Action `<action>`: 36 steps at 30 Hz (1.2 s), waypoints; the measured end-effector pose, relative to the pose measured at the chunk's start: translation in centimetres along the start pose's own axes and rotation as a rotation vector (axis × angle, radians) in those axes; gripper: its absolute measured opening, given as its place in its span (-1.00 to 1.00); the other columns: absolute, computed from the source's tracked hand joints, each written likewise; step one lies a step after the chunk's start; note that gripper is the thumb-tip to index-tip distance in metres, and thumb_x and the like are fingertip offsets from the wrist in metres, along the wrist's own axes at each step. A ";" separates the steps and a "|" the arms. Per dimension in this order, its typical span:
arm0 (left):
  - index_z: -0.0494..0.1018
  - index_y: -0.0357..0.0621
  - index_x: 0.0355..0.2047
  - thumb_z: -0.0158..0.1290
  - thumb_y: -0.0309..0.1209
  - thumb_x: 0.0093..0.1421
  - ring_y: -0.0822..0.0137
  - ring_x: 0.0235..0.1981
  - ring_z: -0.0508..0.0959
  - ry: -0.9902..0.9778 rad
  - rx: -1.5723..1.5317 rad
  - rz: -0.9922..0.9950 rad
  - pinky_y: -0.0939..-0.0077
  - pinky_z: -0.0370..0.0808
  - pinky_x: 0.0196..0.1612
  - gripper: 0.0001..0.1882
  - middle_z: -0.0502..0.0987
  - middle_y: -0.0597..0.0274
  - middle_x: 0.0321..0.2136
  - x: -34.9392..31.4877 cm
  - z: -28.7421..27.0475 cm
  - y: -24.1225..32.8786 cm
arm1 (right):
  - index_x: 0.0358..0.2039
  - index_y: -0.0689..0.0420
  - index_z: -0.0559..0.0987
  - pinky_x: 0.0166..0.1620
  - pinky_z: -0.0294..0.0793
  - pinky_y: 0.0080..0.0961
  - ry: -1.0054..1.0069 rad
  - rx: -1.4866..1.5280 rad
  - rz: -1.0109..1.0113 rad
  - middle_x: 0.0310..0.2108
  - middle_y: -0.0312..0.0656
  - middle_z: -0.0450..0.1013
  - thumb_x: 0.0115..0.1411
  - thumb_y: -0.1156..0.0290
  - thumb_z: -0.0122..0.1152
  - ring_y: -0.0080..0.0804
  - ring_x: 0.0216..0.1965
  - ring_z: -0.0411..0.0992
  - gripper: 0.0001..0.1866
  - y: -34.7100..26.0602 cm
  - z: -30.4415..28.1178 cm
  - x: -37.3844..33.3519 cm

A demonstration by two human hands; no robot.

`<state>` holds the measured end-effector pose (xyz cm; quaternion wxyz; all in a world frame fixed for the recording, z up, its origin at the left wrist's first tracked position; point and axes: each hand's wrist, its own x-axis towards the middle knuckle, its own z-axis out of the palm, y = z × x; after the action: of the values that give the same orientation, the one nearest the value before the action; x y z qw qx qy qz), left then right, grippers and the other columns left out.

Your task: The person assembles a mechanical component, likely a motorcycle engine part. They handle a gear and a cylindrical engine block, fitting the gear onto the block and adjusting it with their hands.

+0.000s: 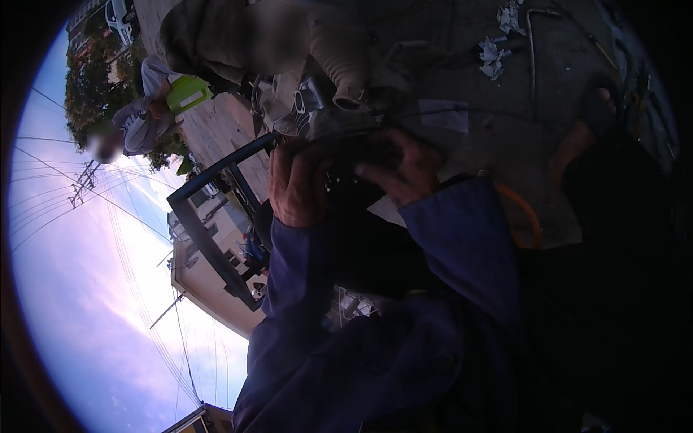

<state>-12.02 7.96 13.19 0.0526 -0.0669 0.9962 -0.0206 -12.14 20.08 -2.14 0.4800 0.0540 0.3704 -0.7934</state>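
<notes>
My left hand (pixel 299 182) has its fingers curled over the left end of a dark part (pixel 350 148). Its kind is too dim to make out. From the other side my right hand (pixel 408 164) grips the same part, thumb and fingers bent round its right end. A few small bright specks show between the hands. Just beyond the part lie a silvery metal piece (pixel 309 98) and a beige ribbed hose (pixel 341 65) with an open end.
A dark metal frame (pixel 193 209) stands at the left. Crumpled paper (pixel 492 59), a bent metal rod (pixel 533 65) and a flat sheet (pixel 443 115) lie on the ground. An orange hose (pixel 530 211) curves at right. One person (pixel 209 36) is close opposite; another carries a green box (pixel 189 94).
</notes>
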 end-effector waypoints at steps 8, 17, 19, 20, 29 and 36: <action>0.56 -0.20 -0.27 0.22 -0.61 0.01 0.00 -0.15 0.56 0.004 -0.020 0.002 0.20 0.53 -0.11 -0.77 0.49 0.04 -0.22 -0.3 -0.1 -0.7 | 0.01 0.18 0.54 -0.02 0.55 -0.33 0.050 -0.384 -0.121 -0.25 -0.01 0.61 0.11 0.18 0.46 -0.21 -0.17 0.58 -0.47 -1.4 0.0 -0.4; 0.57 -0.21 -0.24 0.23 -0.59 0.07 0.04 -0.13 0.59 0.049 -0.071 0.020 0.29 0.55 -0.10 -0.79 0.53 0.04 -0.15 -0.6 0.5 -1.7 | 0.06 0.19 0.54 0.00 0.54 -0.40 -0.055 -0.364 -0.304 -0.12 -0.08 0.60 0.13 0.32 0.43 -0.31 -0.10 0.58 -0.51 1.9 -0.9 0.0; 0.57 -0.20 -0.24 0.23 -0.59 0.07 0.05 -0.14 0.60 0.061 -0.051 0.023 0.29 0.55 -0.11 -0.79 0.53 0.04 -0.17 -0.6 0.6 -1.6 | 0.06 0.20 0.55 0.00 0.54 -0.40 -0.041 -0.430 -0.346 -0.13 -0.09 0.60 0.13 0.31 0.43 -0.31 -0.10 0.58 -0.50 1.8 -1.1 0.0; 0.57 -0.20 -0.24 0.24 -0.59 0.07 0.05 -0.14 0.60 0.065 -0.033 0.015 0.30 0.55 -0.12 -0.79 0.53 0.05 -0.17 -0.8 0.3 -1.5 | 0.05 0.20 0.55 0.01 0.54 -0.40 -0.054 -0.398 -0.254 -0.13 -0.09 0.60 0.13 0.31 0.43 -0.31 -0.10 0.58 -0.51 0.9 -0.9 -0.2; 0.59 -0.23 -0.24 0.21 -0.63 0.05 0.00 -0.15 0.58 0.056 -0.081 -0.039 0.23 0.54 -0.08 -0.77 0.51 0.00 -0.21 -0.9 0.5 -1.1 | 0.01 0.19 0.54 -0.02 0.55 -0.33 0.085 -0.049 0.008 -0.14 -0.02 0.55 0.01 0.37 0.50 -0.22 -0.10 0.55 -0.47 -0.4 0.8 -0.6; 0.59 -0.22 -0.26 0.28 -0.62 0.03 0.10 -0.18 0.60 0.057 -0.026 -0.011 0.34 0.55 -0.16 -0.76 0.53 0.05 -0.21 -0.5 0.9 -1.1 | -0.01 0.23 0.53 0.06 0.51 -0.23 0.186 -0.096 0.030 -0.08 0.05 0.49 -0.06 0.33 0.53 -0.11 0.01 0.49 -0.41 0.2 0.8 -0.3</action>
<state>-11.28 6.96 12.44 0.0230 -0.0724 0.9971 -0.0099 -11.58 19.72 -1.55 0.4573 0.1099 0.4500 -0.7591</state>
